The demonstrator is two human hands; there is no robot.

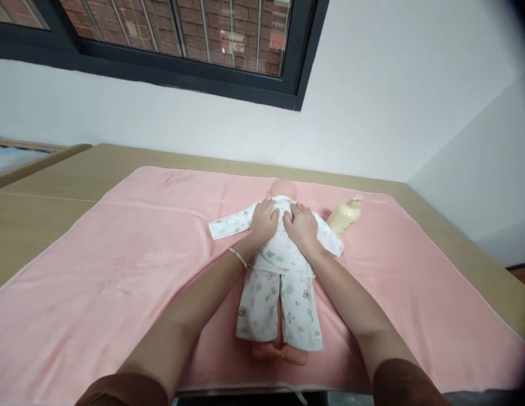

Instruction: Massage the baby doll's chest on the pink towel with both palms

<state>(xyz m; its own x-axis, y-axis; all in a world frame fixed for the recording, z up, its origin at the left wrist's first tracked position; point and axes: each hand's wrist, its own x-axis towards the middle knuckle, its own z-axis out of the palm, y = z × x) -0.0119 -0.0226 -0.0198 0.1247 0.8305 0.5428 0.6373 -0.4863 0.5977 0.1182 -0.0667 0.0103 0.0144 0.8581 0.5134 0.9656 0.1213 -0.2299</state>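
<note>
A baby doll (283,256) in a white patterned top and trousers lies stretched out, its smooth head (283,189) toward the wall and its bare feet toward me. No face shows on it. My left hand (263,223) rests flat on the doll's upper body near one shoulder, fingers extended. On the opposite shoulder area lies my right hand (302,225), also flat with its fingers out. Both sleeves of the doll spread out sideways. Beside the sleeve on the right, a cream-coloured pump bottle (344,216) lies tilted over.
Under the doll a pink blanket (118,270) covers much of the wooden table (54,203). Behind the table stands a white wall (351,129) with a dark-framed window (228,84). At the far left is a wooden rail (42,163).
</note>
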